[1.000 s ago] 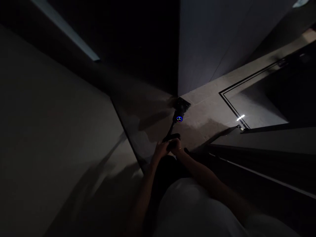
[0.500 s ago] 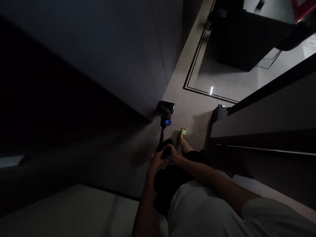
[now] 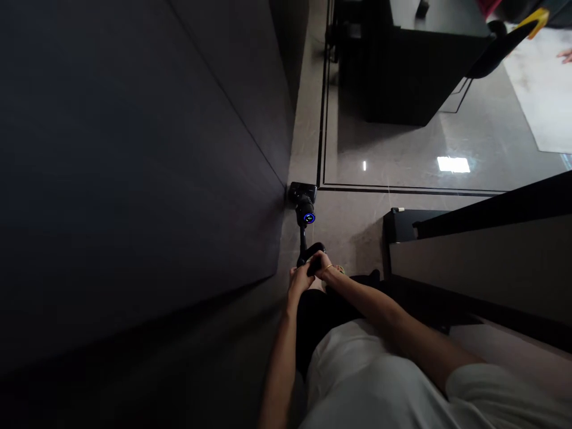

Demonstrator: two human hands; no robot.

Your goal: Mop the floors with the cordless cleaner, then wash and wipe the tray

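A black cordless vacuum cleaner (image 3: 305, 208) stands with its floor head (image 3: 302, 191) flat on the grey tiles, close to the dark wall panel. A blue ring glows on its round display. My right hand (image 3: 320, 264), with a thin gold band at the wrist, is closed around the black handle at the near end. Just left of it and touching, my left hand (image 3: 300, 279) is closed on the same handle. The fingers of both hands are partly hidden. Behind my right wrist shows a bit of a green slipper (image 3: 342, 269).
A tall dark panel (image 3: 214, 179) runs along the left. At the upper right stands a black cabinet-like block (image 3: 402, 77). On the right, a low dark unit (image 3: 404, 224) juts out. Black inlay lines cross the floor (image 3: 344, 220). Another person's hand (image 3: 565, 56) shows at the far right.
The vacuum cleaner and both hands have advanced along the wall toward the corner of the floor lines. My view has turned, and the slippered foot is now mostly hidden behind my right wrist.
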